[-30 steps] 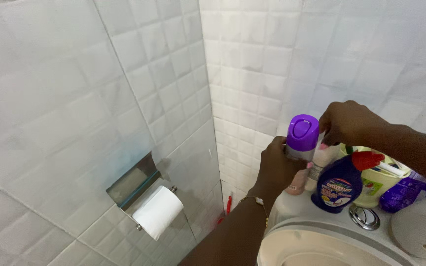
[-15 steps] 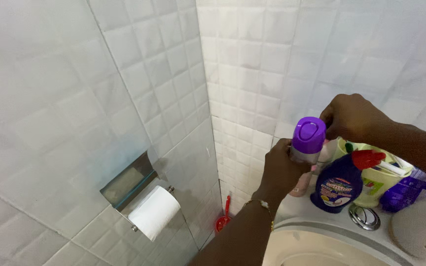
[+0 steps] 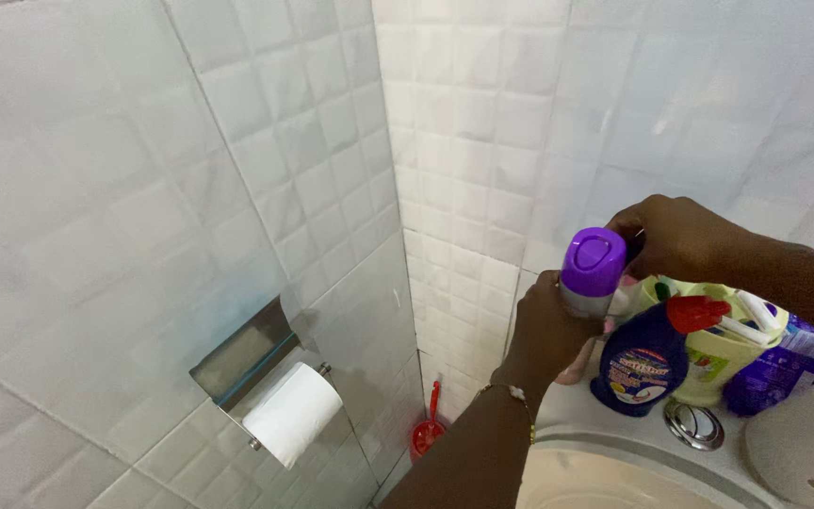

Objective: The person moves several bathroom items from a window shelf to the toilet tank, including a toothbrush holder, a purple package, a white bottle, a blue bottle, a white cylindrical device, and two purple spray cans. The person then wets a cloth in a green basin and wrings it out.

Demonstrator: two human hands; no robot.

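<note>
My left hand (image 3: 546,330) is wrapped around a spray can with a purple cap (image 3: 593,264), holding it upright above the toilet cistern top (image 3: 614,419). My right hand (image 3: 673,236) hovers just right of the cap, fingers curled near its top and touching it. Behind the can stand a dark blue bottle with a red cap (image 3: 650,356) and a pale green container (image 3: 723,349) with bottles in it.
A purple bottle (image 3: 784,368) stands at the right. The round flush button (image 3: 693,424) sits on the cistern. A toilet paper roll (image 3: 292,413) hangs under a metal holder on the left tiled wall. A red toilet brush (image 3: 429,429) is in the floor corner.
Both hands with the purple-capped can have stayed close together, shifting slightly right in view as the camera moved. My right hand has come closer to the cap.
</note>
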